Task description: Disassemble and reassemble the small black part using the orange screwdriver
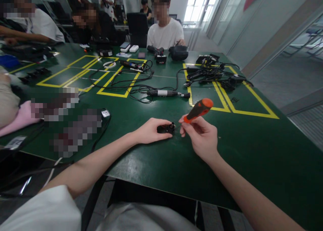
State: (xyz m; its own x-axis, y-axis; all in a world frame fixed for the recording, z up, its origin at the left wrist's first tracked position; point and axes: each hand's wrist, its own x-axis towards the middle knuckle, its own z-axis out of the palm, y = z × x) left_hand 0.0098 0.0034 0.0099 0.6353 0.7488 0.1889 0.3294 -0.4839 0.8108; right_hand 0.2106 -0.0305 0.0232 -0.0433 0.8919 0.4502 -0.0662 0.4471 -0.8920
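My left hand (151, 131) is closed round a small black part (166, 128) resting low over the green table (146, 160). A short dark post stands up at the part's right end. In my right hand (202, 135) is a screwdriver (199, 109) with a black and orange handle, tilted so its butt end points up and to the right. The fingers pinch the lower handle, and its tip reaches down beside the right end of the black part. Whether the tip touches the part I cannot tell.
Beyond my hands lies an electric screwdriver (163, 93) with a cable. Tangled black cables (209, 74) sit on yellow tape outlines to the right. A black case (178, 52) stands near a person in white (165, 32) across the table. Blurred-out objects lie at left.
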